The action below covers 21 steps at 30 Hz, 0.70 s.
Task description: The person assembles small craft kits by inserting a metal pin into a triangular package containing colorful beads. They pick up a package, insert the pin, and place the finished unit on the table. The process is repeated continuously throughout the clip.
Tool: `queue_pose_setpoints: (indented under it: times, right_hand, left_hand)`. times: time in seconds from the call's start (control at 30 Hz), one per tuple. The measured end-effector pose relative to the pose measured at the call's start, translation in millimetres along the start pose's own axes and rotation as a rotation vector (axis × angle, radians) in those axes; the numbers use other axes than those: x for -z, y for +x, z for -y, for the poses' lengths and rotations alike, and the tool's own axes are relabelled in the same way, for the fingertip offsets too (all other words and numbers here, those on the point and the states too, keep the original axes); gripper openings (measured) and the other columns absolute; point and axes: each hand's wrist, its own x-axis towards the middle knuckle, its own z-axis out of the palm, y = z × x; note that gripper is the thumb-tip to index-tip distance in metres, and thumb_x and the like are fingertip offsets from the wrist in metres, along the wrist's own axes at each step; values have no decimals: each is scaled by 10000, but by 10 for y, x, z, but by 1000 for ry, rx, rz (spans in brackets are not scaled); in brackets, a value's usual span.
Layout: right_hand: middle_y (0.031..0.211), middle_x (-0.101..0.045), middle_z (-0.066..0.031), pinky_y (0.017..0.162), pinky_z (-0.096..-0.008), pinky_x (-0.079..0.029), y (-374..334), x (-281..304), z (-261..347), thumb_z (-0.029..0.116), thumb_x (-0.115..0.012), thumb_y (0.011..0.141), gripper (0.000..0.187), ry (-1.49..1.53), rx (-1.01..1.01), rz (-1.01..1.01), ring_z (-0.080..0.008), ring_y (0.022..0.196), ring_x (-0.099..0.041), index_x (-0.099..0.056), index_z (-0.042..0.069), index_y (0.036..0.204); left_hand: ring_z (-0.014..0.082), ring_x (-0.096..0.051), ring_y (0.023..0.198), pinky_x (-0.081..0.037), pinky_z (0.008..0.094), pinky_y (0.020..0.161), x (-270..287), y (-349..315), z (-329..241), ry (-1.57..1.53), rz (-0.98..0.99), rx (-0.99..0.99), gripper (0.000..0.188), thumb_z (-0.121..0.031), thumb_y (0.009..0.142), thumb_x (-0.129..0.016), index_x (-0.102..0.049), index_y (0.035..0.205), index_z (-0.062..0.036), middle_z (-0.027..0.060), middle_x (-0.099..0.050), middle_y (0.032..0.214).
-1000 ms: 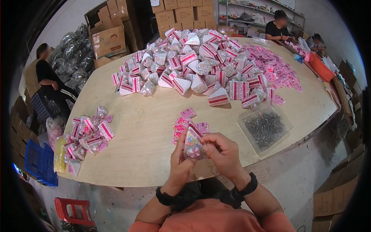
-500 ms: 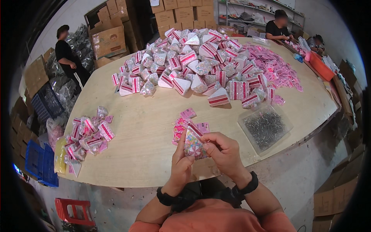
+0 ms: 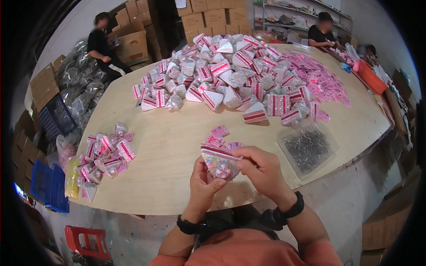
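Note:
A triangular toy cake slice (image 3: pixel 219 163), with multicoloured sprinkles on its face and a white and dark-red striped edge, is held above the near edge of the table. My left hand (image 3: pixel 200 188) grips its left side and lower part, thumb toward the tip. At the upper right corner, my right hand (image 3: pixel 262 170) pinches the slice between thumb and fingers. Whether that pinch also holds something small is hidden. Just beyond the slice lie several pink cards (image 3: pixel 219 131), partly covered by it. To the right stands a clear plastic box (image 3: pixel 284 141) of small metal pins (image 3: pixel 307 150).
A large heap of similar cake slices (image 3: pixel 215 71) covers the table's far side, beside loose pink cards (image 3: pixel 324 82). A smaller pile (image 3: pixel 106 155) sits at the left edge. Two people work far right; another person (image 3: pixel 103 48) is far left. A red stool (image 3: pixel 86 241) stands below.
The slice has been turned so that its striped edge lies nearly level across the top, instead of slanting steeply. The person at far left has moved right, leaning toward the cartons.

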Motion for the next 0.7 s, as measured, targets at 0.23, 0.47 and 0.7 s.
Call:
queue_pose_setpoints:
  times: [0.23, 0.47, 0.7]
  right_hand:
    - [797, -616, -144, 593, -353, -464, -32, -139, 188, 51, -616, 766, 213, -368, 348, 120, -302, 689, -593, -604, 15, 976]
    - [743, -592, -106, 551, -372, -438, 92, -292, 298, 54, -626, 751, 224, -520, 475, 249, -286, 637, -570, -589, 20, 969]
    - [684, -550, -95, 538, -380, -426, 113, -343, 352, 57, -629, 744, 236, -590, 447, 268, -277, 608, -550, -570, 23, 971]
  left_hand:
    - [193, -455, 1122, -384, 346, 967, 188, 39, -84, 97, -202, -371, 759, -114, 665, -792, -306, 1242, -29, 99, -446, 1191]
    - [210, -436, 1149, -372, 366, 986, 235, -2, -204, 82, -244, -406, 788, -73, 664, -786, -271, 1259, -36, 117, -424, 1224]
    - [223, -441, 1154, -375, 368, 985, 235, -37, -200, 77, -226, -394, 790, -92, 662, -791, -273, 1256, -36, 132, -415, 1248]
